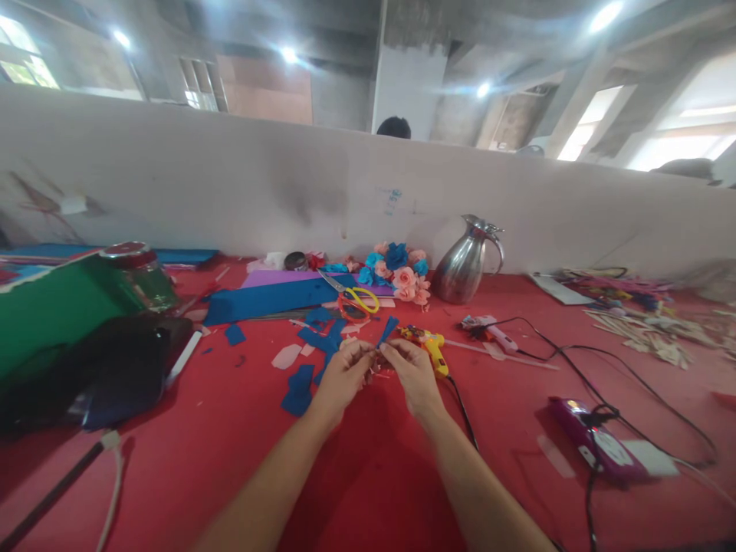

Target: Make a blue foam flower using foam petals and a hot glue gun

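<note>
Both hands meet over the red table, fingertips almost touching. A narrow strip of blue paper (389,330) rises from the pinched fingers of my right hand (411,372). My left hand (349,372) is closed beside it, its fingertips at the strip's lower end; what it grips there is hidden. Just right of the hands lies a yellow glue gun (435,354). Cut blue paper pieces (299,389) and a pale pink paper petal (286,356) are scattered to the left. Behind the hands, scissors (362,300) with yellow and orange handles rest near blue paper sheets (253,303).
Pink and blue paper flowers (402,272) stand at the back beside a steel jug (467,261). At right, a purple power strip (601,445) trails black cords. A jar (138,276), green sheet (57,314) and dark bag (126,368) occupy the left. A low white wall (230,184) closes the far side.
</note>
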`<state>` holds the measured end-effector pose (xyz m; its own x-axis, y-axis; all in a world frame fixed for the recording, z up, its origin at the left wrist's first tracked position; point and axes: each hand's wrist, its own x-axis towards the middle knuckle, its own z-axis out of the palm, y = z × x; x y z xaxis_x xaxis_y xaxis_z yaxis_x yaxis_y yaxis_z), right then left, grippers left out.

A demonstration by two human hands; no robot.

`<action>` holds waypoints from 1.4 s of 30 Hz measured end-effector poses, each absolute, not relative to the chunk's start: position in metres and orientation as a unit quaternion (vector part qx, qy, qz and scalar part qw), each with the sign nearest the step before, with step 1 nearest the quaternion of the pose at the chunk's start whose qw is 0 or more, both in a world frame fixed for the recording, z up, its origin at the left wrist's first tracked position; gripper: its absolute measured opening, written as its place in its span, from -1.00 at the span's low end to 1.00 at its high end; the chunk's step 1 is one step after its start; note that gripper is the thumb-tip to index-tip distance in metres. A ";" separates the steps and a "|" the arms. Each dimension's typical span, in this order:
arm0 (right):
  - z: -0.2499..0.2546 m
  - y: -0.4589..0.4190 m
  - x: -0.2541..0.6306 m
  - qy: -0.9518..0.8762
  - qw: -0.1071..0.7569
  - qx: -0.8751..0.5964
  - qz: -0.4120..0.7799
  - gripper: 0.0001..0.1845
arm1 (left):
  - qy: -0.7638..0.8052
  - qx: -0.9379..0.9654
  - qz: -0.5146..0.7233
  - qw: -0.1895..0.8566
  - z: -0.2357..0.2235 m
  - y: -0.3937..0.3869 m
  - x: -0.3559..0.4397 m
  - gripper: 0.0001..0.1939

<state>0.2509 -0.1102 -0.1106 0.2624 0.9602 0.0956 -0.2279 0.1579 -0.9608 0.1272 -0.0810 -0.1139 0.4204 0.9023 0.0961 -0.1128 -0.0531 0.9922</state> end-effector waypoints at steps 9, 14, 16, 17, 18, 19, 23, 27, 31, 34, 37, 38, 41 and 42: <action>-0.113 -0.110 0.250 -0.376 0.647 -0.498 0.439 -0.81 | 0.365 0.678 0.427 0.474 -0.111 -0.084 0.126 -0.83; -0.111 -0.111 0.250 -0.339 0.656 -0.500 0.451 -0.83 | 0.385 0.615 0.433 0.534 -0.113 -0.082 0.126 -0.84; -0.111 -0.112 0.250 -0.347 0.654 -0.495 0.455 -0.82 | 0.383 0.604 0.436 0.547 -0.113 -0.081 0.126 -0.83; -0.111 -0.112 0.249 -0.354 0.653 -0.492 0.454 -0.81 | 0.381 0.606 0.435 0.546 -0.114 -0.081 0.126 -0.83; -0.111 -0.112 0.248 -0.361 0.652 -0.489 0.452 -0.81 | 0.378 0.613 0.434 0.541 -0.114 -0.081 0.126 -0.82; -0.111 -0.112 0.247 -0.367 0.652 -0.488 0.450 -0.81 | 0.376 0.622 0.433 0.532 -0.115 -0.081 0.126 -0.82; -0.111 -0.113 0.245 -0.380 0.650 -0.489 0.440 -0.83 | 0.373 0.640 0.436 0.512 -0.115 -0.081 0.126 -0.81; -0.111 -0.115 0.246 -0.374 0.664 -0.488 0.425 -0.88 | 0.382 0.616 0.444 0.527 -0.112 -0.083 0.126 -0.83; -0.112 -0.117 0.251 -0.335 0.725 -0.494 0.344 -0.83 | 0.394 0.597 0.445 0.539 -0.110 -0.085 0.126 -0.82; -0.112 -0.118 0.251 -0.343 0.714 -0.500 0.351 -0.78 | 0.396 0.573 0.451 0.558 -0.109 -0.085 0.126 -0.82; -0.114 -0.116 0.245 -0.403 0.667 -0.508 0.368 -0.83 | 0.384 0.564 0.449 0.577 -0.108 -0.086 0.127 -0.80; -0.115 -0.116 0.243 -0.419 0.653 -0.511 0.371 -0.80 | 0.380 0.566 0.445 0.581 -0.107 -0.087 0.127 -0.79; -0.118 -0.114 0.239 -0.427 0.634 -0.524 0.376 -0.75 | 0.379 0.559 0.437 0.594 -0.107 -0.091 0.129 -0.77; -0.119 -0.114 0.239 -0.424 0.635 -0.528 0.373 -0.72 | 0.381 0.550 0.441 0.599 -0.107 -0.091 0.129 -0.77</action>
<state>0.2393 -0.1140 -0.1187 0.3619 0.9210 0.1440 -0.0266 0.1646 -0.9860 0.1290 -0.0914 -0.1068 0.3220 0.9463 0.0289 -0.1089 0.0067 0.9940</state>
